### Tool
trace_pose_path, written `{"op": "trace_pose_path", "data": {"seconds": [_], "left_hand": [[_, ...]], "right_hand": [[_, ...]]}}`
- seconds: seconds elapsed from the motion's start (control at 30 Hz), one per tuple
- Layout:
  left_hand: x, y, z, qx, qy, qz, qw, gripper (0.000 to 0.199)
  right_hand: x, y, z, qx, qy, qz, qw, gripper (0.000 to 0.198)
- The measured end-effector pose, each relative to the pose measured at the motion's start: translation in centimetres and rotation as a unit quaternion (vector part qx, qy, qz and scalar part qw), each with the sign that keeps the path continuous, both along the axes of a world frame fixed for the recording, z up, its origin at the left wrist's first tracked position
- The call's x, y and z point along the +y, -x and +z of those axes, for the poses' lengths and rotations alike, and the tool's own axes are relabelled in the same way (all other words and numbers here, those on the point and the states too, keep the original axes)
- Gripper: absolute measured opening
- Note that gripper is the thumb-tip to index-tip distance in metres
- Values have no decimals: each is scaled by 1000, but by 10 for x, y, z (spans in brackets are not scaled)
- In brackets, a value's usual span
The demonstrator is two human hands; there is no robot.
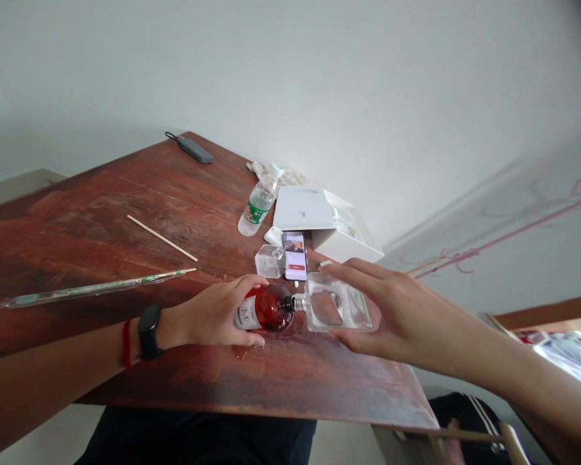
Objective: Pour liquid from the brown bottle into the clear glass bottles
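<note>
My left hand [227,313] is wrapped round a red-brown see-through bottle [271,307] with a pale label marked "M" and a dark neck. My right hand [372,303] grips a clear, square-sided bottle [336,307] by its base and sides. This clear bottle is tipped over, its threaded neck pointing left and meeting the mouth of the red-brown bottle; whether the two rims touch I cannot tell. Below the left hand, a wet patch [244,352] shows on the wooden table [184,368].
Just beyond the bottles are a lit phone [295,258], a clear octagonal dish [266,263] and a green-labelled water bottle [256,206]. Behind stands an open white box [303,210]. A thin stick [162,239], a wrapped stick [106,289] and a grey power bank [193,150] lie leftward.
</note>
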State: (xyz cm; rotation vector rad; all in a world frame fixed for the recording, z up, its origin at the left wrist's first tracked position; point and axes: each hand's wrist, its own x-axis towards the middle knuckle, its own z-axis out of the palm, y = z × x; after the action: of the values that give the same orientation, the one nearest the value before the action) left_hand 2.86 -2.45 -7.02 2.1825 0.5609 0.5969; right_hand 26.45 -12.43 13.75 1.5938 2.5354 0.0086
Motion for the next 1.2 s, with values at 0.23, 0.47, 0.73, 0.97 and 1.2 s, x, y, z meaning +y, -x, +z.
{"op": "trace_pose_path", "data": {"seconds": [0.23,0.47,0.73,0.97,1.2], "left_hand": [[0,0,0,2,-1,3,1000,84],[0,1,-2,-4,-2,2,1000,86],[-1,2,-1,-4,-1,1,1000,86],[-1,2,0,-10,3,-1,1000,83],[0,2,1,-11,3,-7,1000,82]], "right_hand": [[-1,1,1,-10,2,-5,1000,69],[0,3,2,-22,1,-9,1000,71],[3,3,2,-15,-4,-4,1000,78],[4,8,5,-25,7,-6,1000,76],[5,10,6,-37,10,-1,999,76]]}}
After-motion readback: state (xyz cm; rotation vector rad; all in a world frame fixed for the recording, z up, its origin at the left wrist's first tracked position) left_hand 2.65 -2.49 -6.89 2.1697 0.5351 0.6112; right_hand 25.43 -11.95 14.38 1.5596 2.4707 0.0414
